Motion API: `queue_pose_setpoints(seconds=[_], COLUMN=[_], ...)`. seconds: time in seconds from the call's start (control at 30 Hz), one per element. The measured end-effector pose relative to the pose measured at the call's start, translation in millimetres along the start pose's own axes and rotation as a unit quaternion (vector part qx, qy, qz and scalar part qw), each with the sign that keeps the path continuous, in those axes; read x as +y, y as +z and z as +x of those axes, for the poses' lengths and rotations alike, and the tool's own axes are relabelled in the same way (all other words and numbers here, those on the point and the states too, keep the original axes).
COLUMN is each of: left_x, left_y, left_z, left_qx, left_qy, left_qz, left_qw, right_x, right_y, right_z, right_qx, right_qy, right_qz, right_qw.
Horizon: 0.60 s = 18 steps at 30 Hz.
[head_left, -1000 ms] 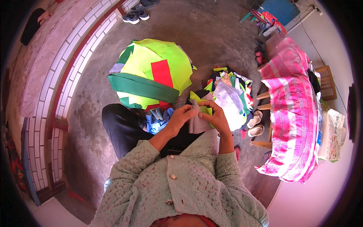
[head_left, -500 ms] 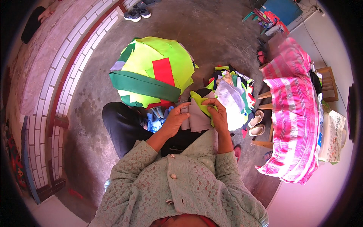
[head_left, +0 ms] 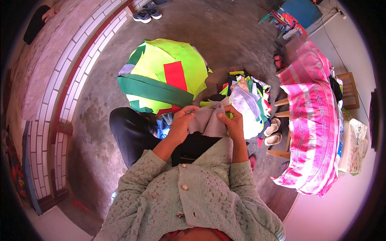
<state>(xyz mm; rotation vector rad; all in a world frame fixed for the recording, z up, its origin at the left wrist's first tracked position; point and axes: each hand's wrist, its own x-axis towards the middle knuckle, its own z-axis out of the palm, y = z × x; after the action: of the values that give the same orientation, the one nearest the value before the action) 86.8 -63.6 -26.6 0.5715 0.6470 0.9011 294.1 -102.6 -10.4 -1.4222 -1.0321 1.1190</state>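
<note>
So my left hand [head_left: 181,122] and right hand [head_left: 231,122] are both pinched on this soft grey fabric scrap [head_left: 207,120], floppy rectangle-ish, long side hanging down toward me.

Two cloth heaps [head_left: 165,76], two white slippers [head_left: 272,133], two dark shoes [head_left: 146,14].

A grey concrete floor [head_left: 225,44] is carrying a mound of green and yellow fabric pieces [head_left: 163,76] and a smaller heap of mixed cloth scraps [head_left: 249,100]. Dark shoes [head_left: 146,14] and white slippers [head_left: 272,132] are lying directly on it.
</note>
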Motion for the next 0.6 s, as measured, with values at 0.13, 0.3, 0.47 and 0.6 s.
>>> queue_pose_setpoints(seconds=[0.13,0.3,0.47,0.6], left_x=[5,-5,-2,12], left_y=[-11,-9,9,32], left_z=[2,4,-2,-14], left_qx=[0.061,0.093,0.168,0.023], left_qy=[0.009,0.028,0.265,0.264], left_qz=[-0.063,0.009,0.403,0.435], left_qw=[0.996,0.995,0.860,0.860], right_x=[2,11,13,10], right_y=[-4,-7,-8,-3], right_z=[-1,2,0,-2], right_qx=[0.011,0.011,0.018,0.009], right_qy=[0.007,0.027,0.027,0.000], right_qz=[0.131,0.204,0.196,0.161], right_qw=[0.991,0.978,0.980,0.987])
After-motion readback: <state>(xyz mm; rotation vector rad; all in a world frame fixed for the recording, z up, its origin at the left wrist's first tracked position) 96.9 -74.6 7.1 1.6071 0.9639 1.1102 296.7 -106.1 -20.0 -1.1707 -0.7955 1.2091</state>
